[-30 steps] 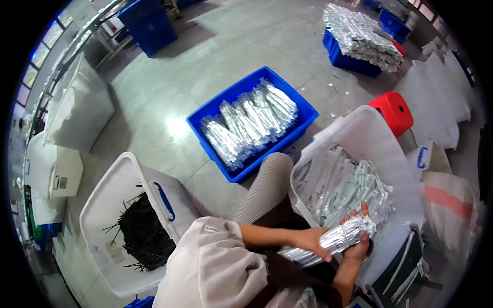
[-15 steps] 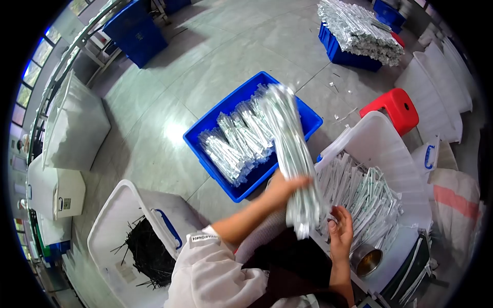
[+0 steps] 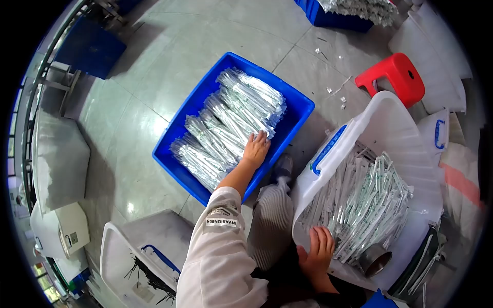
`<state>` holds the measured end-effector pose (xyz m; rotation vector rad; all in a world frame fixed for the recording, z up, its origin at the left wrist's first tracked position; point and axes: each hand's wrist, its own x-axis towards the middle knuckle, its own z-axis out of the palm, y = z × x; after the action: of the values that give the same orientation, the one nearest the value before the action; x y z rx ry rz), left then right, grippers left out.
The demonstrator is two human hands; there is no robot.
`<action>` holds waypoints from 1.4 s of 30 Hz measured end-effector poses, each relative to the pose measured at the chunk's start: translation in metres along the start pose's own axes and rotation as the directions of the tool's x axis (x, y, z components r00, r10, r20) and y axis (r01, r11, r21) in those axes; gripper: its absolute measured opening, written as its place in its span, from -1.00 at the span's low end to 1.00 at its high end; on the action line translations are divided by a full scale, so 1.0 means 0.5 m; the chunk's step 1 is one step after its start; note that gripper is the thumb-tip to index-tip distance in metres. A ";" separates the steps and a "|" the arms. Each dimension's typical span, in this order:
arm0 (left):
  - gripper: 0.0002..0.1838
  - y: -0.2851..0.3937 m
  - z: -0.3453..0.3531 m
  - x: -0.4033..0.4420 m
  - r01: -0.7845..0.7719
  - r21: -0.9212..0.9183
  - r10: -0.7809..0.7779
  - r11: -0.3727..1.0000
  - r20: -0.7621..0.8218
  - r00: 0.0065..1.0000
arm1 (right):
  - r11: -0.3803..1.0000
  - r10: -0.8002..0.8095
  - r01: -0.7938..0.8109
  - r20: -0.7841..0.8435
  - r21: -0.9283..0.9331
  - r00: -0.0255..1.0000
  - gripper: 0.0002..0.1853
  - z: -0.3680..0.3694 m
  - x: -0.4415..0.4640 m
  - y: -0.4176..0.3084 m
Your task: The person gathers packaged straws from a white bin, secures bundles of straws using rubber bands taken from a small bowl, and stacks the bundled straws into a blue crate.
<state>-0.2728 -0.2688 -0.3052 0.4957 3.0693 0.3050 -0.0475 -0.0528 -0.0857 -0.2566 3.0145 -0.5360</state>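
Reaching into the blue bin (image 3: 167, 134), my left hand (image 3: 257, 149) rests with its fingers slightly apart on the lower end of a bundle. Several bundles of silver-wrapped strips (image 3: 223, 120) lie side by side in this bin. My right hand (image 3: 317, 252) is empty, fingers apart, at the near edge of the white bin (image 3: 405, 138). Loose silver and white strips (image 3: 367, 197) fill that bin's bottom. A metal cup (image 3: 376, 260) lies tilted on them, right of my right hand.
A red stool (image 3: 393, 77) stands beyond the white bin. Another white bin (image 3: 115, 251) with black sticks (image 3: 149, 277) is at the lower left. A blue crate (image 3: 336, 20) piled with silver strips stands at the top right. Small scraps lie on the floor.
My left hand has carried a silver bundle from over the white bin into the blue bin, and its grip has loosened. My right hand let go of the bundle and moved slightly left and down.
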 end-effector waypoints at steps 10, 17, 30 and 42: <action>-0.49 -0.069 0.150 0.102 0.234 -0.380 0.004 0.895 0.531 0.847 | 0.996 0.040 -0.052 0.182 0.067 0.983 -0.45 0.009 0.011 0.019; -0.57 -0.049 0.151 0.138 -0.059 0.452 -0.172 0.890 0.454 0.874 | 0.973 0.065 -0.111 0.222 0.204 0.973 -0.48 -0.011 0.026 0.021; -0.76 0.396 -0.358 0.039 0.416 -0.892 0.163 -0.177 0.391 0.906 | 0.723 0.280 -0.017 -0.272 0.690 0.921 -0.75 0.014 -0.050 0.059; 0.00 0.530 0.042 -0.022 0.775 -0.283 -0.370 0.565 0.753 0.544 | 0.956 0.294 -0.252 -0.451 0.153 0.842 -0.78 -0.022 -0.210 0.164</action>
<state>-0.1790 -0.0219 -0.2743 -0.4597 2.0883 0.8310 0.0422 0.0453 -0.1000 0.3669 3.3817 -0.7999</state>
